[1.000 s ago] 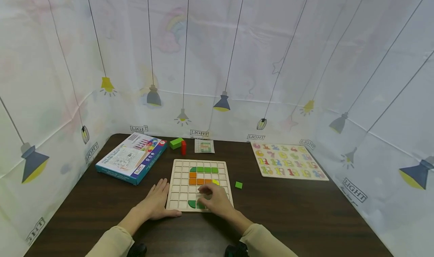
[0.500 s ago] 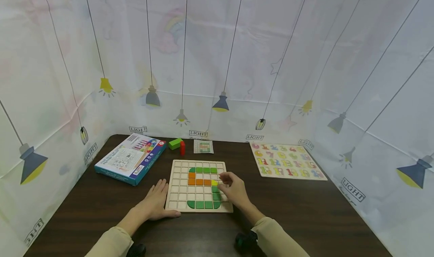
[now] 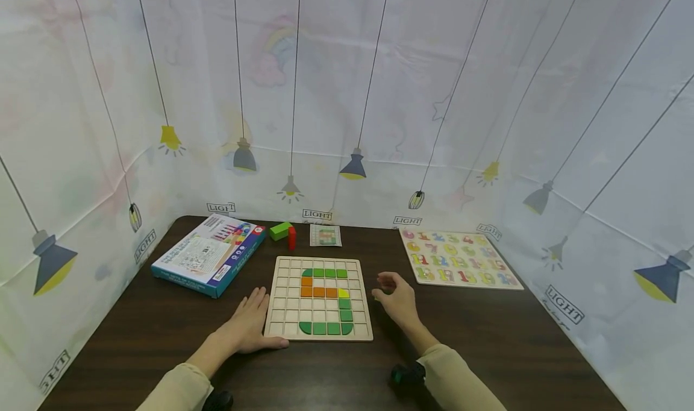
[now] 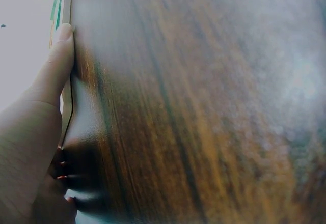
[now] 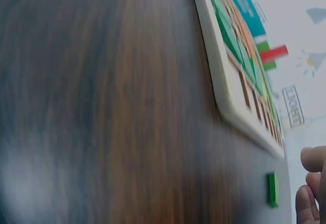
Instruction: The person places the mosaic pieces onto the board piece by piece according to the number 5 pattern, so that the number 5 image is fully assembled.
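Note:
A wooden grid board [image 3: 287,296] lies in front of me with green tiles [image 3: 325,272], orange tiles [image 3: 318,291] and a yellow tile [image 3: 344,292] set in its squares. My left hand [image 3: 250,323] rests flat on the table, its thumb [image 4: 57,63] along the board's near-left edge. My right hand [image 3: 394,293] hovers just right of the board, fingers loosely curled and holding nothing. In the right wrist view a small green block [image 5: 273,188] lies on the table a short way from my fingertips [image 5: 311,180]. In the head view the hand hides that block.
A blue box [image 3: 208,252] lies at the back left. A green block [image 3: 281,229], an upright red block [image 3: 292,237] and a pattern card [image 3: 325,235] sit behind the board. A number puzzle [image 3: 458,258] lies at the back right. Curtain walls enclose the dark table [image 3: 488,351].
My right hand has left the board's lower rows and moved right, off the board, uncovering the green tiles there and now covering the small green block. The left hand has stayed put.

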Tool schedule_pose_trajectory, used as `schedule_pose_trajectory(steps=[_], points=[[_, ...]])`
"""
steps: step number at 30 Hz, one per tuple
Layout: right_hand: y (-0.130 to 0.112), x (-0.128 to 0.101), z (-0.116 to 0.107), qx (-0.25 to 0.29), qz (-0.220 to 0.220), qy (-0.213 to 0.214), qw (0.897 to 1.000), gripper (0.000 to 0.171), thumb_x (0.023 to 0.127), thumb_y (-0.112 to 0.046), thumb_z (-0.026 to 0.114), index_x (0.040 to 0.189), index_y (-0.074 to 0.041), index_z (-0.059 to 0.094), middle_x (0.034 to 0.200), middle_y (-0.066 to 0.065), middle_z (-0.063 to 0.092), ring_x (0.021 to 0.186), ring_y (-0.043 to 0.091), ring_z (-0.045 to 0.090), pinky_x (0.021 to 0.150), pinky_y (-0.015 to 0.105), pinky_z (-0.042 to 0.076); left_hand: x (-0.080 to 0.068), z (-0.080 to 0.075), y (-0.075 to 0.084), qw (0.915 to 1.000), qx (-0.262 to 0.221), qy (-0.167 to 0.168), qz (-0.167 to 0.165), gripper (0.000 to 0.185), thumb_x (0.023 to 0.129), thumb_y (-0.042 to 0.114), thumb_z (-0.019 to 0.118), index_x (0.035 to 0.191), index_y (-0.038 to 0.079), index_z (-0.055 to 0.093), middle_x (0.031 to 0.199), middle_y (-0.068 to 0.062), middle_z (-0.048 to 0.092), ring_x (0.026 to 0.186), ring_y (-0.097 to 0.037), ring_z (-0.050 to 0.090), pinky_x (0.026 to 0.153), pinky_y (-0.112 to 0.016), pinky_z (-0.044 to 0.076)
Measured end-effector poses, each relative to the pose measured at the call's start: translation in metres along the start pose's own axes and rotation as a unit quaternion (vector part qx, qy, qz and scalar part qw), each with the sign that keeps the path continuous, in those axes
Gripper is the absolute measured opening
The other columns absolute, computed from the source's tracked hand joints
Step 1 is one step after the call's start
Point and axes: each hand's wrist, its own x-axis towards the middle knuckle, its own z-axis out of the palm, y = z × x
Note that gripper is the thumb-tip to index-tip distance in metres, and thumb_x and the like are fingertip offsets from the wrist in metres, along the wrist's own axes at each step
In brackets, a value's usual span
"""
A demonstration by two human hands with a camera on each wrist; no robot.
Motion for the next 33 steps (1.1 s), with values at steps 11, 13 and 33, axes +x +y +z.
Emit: schedule_pose_trajectory(steps=[11, 13, 33], points=[[0.009, -0.004, -0.01, -0.024, 0.046, -0.046, 0.998, 0.039, 0.074, -0.005, 0.078, 0.109, 0.002, 0.063, 0.1, 0.013, 0.066, 0.091, 0.028, 0.062, 0.082, 0.042, 0.05, 0.0, -0.001, 0.002, 1.0, 0.003, -0.002, -0.001, 0.12, 0.069, 0.076, 0.061, 0.145, -0.009, 0.023, 0.151, -0.029, 0.016, 0.14, -0.041, 0.011, 0.109, -0.056, 0.014], [0.01, -0.004, -0.01, -0.027, 0.042, -0.056, 0.997, 0.04, 0.073, -0.004, 0.078, 0.109, 0.003, 0.063, 0.099, 0.013, 0.067, 0.091, 0.027, 0.062, 0.082, 0.042, 0.05, 0.0, -0.001, 0.002, 1.0, 0.004, -0.002, -0.001, 0.12, 0.069, 0.076, 0.061, 0.145, -0.009, 0.024, 0.151, -0.029, 0.016, 0.14, -0.041, 0.011, 0.109, -0.056, 0.014], [0.011, -0.003, -0.009, -0.037, 0.032, -0.079, 0.996, 0.029, 0.077, 0.004, 0.073, 0.104, -0.003, 0.067, 0.097, 0.007, 0.067, 0.092, 0.025, 0.061, 0.083, 0.04, 0.05, -0.003, -0.004, 0.002, 1.0, 0.002, 0.004, 0.009, 0.119, 0.07, 0.075, 0.061, 0.144, -0.01, 0.024, 0.15, -0.029, 0.017, 0.139, -0.042, 0.013, 0.109, -0.056, 0.015]])
